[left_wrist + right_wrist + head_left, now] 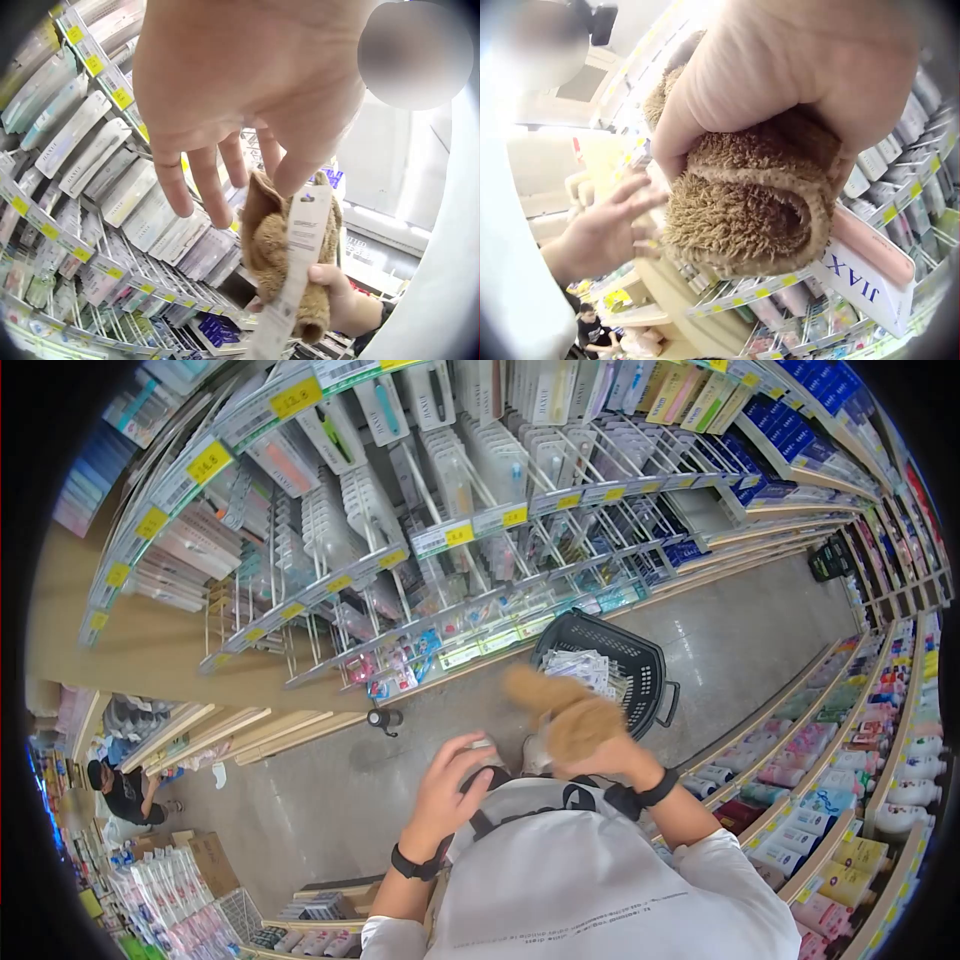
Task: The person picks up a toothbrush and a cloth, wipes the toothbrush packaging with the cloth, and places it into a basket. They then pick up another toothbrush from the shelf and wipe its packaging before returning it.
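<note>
This is a shop with a hard gray floor [300, 800] and long shelves [545, 503] full of little packs. The right hand [620, 758] has its fingers curled round a brown fuzzy thing [587, 730]. The left hand [440, 800] has its fingers spread wide and grips nothing. The fuzzy thing is folded or rolled up, with a furry end showing. A white card [306, 232] lies along it, by the right thumb. Past its other side is a pack with a pink thing [874, 262] in it. I can't tell if the card and that pack are one. What looks done: the fuzzy thing is in the hand, off the shelves, and lots of white packs [582, 666] are already in the black basket [657, 690] on the floor. The fuzzy thing is not in there; it is held up in front of the person. From above, it hides some of the basket. I can't tell how much is left. A small black thing [383, 720] is on the floor near the shelves. More shelves hold bottles [912, 792], and another person [127, 794] is farther off.
</note>
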Demonstrator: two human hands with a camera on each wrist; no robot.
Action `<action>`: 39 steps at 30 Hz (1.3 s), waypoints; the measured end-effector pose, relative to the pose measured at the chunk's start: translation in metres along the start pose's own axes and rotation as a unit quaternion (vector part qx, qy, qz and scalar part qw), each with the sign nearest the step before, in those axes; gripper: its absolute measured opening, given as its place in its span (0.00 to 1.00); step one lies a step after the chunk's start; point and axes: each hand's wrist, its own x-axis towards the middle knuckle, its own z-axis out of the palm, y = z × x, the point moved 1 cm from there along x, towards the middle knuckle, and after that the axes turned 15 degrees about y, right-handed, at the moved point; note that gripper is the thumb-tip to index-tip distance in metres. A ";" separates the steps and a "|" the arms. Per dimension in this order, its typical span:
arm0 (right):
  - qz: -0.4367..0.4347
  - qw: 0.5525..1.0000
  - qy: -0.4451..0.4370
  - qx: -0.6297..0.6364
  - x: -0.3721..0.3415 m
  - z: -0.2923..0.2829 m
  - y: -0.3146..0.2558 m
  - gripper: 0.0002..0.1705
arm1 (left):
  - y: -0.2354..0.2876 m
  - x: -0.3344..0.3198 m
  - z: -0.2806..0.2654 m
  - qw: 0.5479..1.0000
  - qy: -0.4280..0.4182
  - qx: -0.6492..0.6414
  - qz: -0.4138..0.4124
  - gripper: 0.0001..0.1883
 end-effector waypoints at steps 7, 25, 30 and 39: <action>0.403 0.859 0.313 0.028 -0.047 -0.063 -0.003 0.40 | -0.064 -0.018 -0.017 0.992 -0.114 0.026 -0.058 0.12; 0.351 0.857 0.370 -0.074 -0.058 -0.089 -0.023 0.32 | -0.096 -0.016 -0.031 0.992 -0.102 0.017 -0.078 0.08; 0.367 0.855 0.358 -0.077 -0.052 -0.108 -0.008 0.30 | -0.093 -0.013 -0.015 0.990 -0.109 0.019 -0.089 0.08; 0.312 0.896 0.316 -0.018 -0.033 -0.138 0.036 0.32 | -0.071 0.001 0.032 0.991 -0.089 0.058 -0.082 0.09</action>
